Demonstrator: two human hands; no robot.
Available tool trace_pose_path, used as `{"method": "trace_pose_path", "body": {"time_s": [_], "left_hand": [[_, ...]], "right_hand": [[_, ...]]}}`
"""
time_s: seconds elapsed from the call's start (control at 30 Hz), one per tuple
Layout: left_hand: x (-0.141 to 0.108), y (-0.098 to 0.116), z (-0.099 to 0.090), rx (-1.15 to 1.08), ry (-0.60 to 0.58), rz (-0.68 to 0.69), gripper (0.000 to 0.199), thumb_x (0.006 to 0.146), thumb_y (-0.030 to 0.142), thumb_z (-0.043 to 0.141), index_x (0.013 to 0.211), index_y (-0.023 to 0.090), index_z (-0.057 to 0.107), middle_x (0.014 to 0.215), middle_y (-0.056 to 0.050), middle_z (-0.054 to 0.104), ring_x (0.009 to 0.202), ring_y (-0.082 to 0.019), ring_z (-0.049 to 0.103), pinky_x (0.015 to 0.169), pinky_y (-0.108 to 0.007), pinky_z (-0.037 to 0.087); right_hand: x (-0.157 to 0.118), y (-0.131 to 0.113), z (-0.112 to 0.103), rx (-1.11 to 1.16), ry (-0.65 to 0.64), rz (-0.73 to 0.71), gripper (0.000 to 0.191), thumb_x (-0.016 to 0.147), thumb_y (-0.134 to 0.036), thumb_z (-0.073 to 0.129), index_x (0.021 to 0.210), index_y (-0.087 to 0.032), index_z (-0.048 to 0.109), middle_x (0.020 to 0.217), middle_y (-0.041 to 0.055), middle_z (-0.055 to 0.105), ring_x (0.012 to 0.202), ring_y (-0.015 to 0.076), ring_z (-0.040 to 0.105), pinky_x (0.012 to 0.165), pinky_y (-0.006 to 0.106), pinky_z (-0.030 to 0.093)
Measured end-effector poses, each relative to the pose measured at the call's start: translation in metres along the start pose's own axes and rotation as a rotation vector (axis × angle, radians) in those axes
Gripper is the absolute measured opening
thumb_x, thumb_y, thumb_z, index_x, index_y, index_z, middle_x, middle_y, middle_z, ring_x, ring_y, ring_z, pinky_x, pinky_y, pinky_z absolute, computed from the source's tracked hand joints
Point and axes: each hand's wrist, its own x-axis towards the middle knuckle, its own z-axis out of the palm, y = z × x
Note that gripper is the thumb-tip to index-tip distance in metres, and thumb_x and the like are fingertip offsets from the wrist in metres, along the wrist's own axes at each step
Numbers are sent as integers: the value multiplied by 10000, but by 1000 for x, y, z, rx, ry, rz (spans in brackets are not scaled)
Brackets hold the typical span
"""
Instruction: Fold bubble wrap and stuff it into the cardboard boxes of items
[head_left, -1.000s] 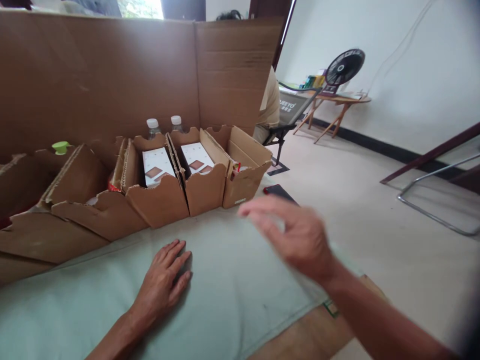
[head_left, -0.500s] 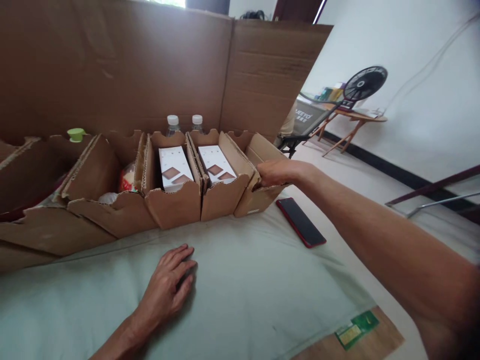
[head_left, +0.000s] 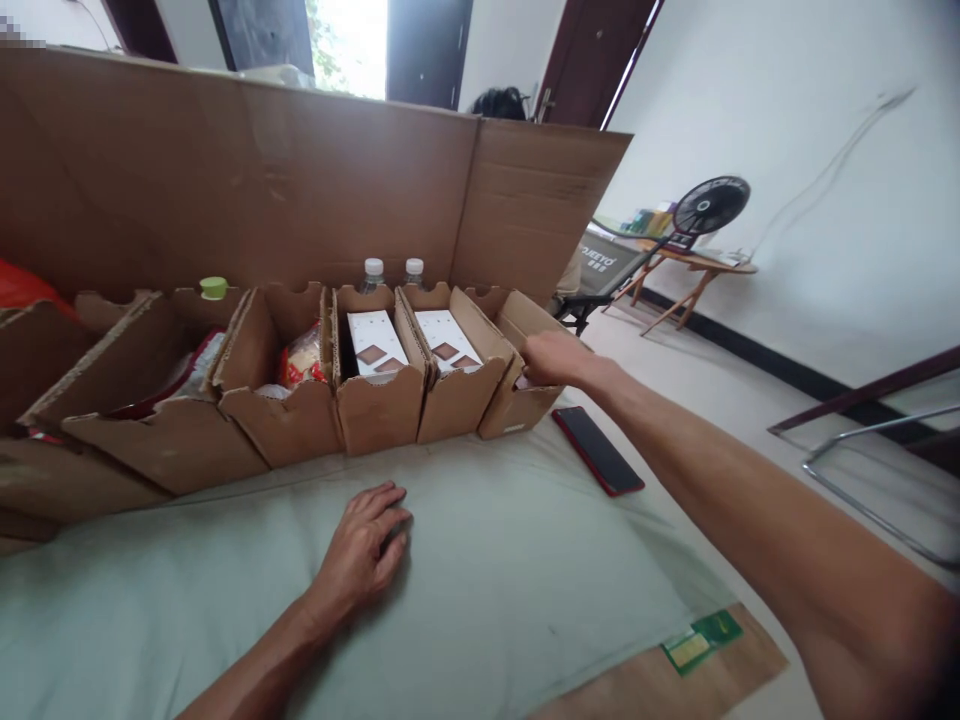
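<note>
Cloth: free way between left hand and phone.
Bins: enterable from above; walls block sideways passage.
Rightmost bin: right hand occupies its mouth.
Cardboard panel: bars the far side.

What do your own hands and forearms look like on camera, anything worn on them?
The bare, ungloved left hand shows no ring; the bare right hand has its fingers mostly hidden. Neither slender, tapering forearm shows a sleeve, watch, bracelet, cable or marking.

Count is min. 6 cardbd bins, 2 wht ctns, 2 wht-capped btls, 1 grn cap, 1 ph., 1 elec. fan, 1 chair & 1 sm. tbl.
</note>
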Motion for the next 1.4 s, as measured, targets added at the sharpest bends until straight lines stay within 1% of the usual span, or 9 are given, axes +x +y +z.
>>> {"method": "trace_pose_path", "body": {"time_s": [0.13,0.3,0.57,0.67,0.77,0.9,1.1,1.27,1.4], "left_hand": [[1,3,-2,-201,21,-103,262,817,195,610,1020,201,775,1297,-151,721,1286,-402,594,1069,-685,431],[7,6,-8,-492,124,-268,287,732,285,721,1006,216,772,1309,-146,689,1302,-388,558,1149,-683,332],[-10,32,-59,-1163,70,-502,623,902,665,563,1340,223,562,1301,-174,673,1145,-314,696,939,-516,571],[-36,31,-87,-1527,198,-659,658,793,720,705,1221,229,606,1205,-130,694,1094,-299,687,894,-465,582],[-60,21,-100,-1471,383,-820,561,707,590,845,1051,193,648,1038,-88,721,937,-245,693,837,-381,571],[-72,11,-98,-1403,476,-891,480,650,429,924,958,163,669,914,-48,720,831,-194,679,804,-306,537],[-67,16,-100,-1248,404,-859,514,716,484,891,1069,164,699,928,-51,742,779,-174,673,731,-274,526],[-76,14,-105,-1137,388,-866,466,714,474,858,1033,147,762,906,-62,763,795,-198,684,757,-306,544],[-80,14,-105,-1160,351,-884,375,732,400,820,1000,140,784,956,-83,782,848,-229,705,779,-327,548]], "right_hand": [[7,-25,-64,-189,-132,18,376,856,-280,713,512,-142,650,564,49,650,691,165,699,684,288,457],[-36,-75,-123,1,95,-87,150,842,-236,641,791,-187,774,711,35,734,668,170,669,638,292,484],[-194,-157,-11,473,103,-234,148,942,-231,602,892,-198,737,824,39,771,723,183,705,671,309,533],[-244,-188,27,485,-11,-498,172,939,-191,575,902,-223,740,866,48,789,769,193,718,714,344,508],[-274,-209,41,544,-176,-725,206,949,-147,541,1011,-226,721,889,39,792,736,178,714,725,363,491],[-277,-220,38,631,-184,-568,217,941,-132,590,1111,-228,684,889,33,772,768,188,717,741,362,505],[-266,-226,51,390,-304,-463,277,976,-319,577,1197,-259,732,1440,141,609,1262,328,612,1003,502,489],[-259,-191,71,421,-301,-80,251,985,-355,553,1046,-234,765,1375,141,644,1220,316,634,1032,533,486],[-261,-177,62,664,-302,40,372,999,-495,548,1235,-240,680,1394,136,624,1243,287,629,1020,488,518]]}}
